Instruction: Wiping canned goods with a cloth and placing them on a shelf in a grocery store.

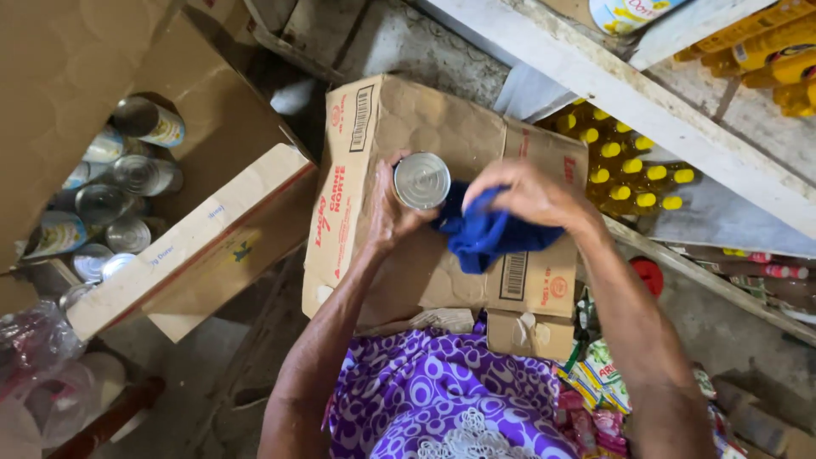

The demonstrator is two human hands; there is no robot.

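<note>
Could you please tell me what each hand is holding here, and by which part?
The left hand grips a tin can around its side; the right hand bunches a blue cloth from above.

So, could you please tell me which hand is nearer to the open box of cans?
Left. The left hand grips a tin can just right of the open box of cans; the right hand, holding a blue cloth, is farther right.

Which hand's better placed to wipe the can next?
Right, probably. The right hand already grips the blue cloth against the can, while the left hand holds the can over the closed carton.
</note>
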